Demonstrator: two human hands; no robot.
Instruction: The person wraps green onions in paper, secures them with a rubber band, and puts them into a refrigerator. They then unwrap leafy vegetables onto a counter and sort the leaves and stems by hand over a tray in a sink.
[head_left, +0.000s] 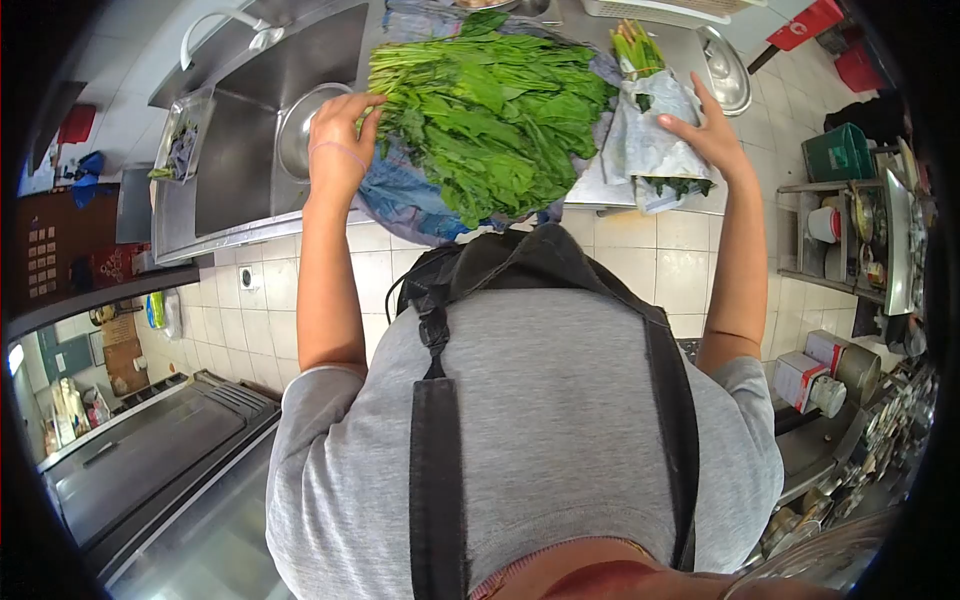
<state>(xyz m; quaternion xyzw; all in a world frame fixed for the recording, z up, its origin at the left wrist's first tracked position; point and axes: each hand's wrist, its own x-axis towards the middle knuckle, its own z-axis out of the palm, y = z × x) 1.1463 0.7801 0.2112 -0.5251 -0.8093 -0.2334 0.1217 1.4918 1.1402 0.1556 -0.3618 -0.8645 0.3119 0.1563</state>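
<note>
A wide pile of leafy green vegetables (500, 110) lies on a blue-grey cloth (400, 200), its pale stems pointing left. At those stem ends is my left hand (343, 138), with thumb and fingertips drawn together. Whatever is between the tips is too small to make out. On the right, my right hand (708, 135) is spread, thumb apart from the fingers, beside a second bundle of greens (636, 48). White printed paper (650, 135) wraps that bundle; stems show at its far end and dark leaves at its near end.
On the left are a steel sink (240, 190) with a faucet (225, 30), a round metal bowl (295, 135) and a clear tray (183, 140). A metal lid (728, 70) lies at the far right, near a white basket (660, 10). Shelving (835, 270) stands farther right.
</note>
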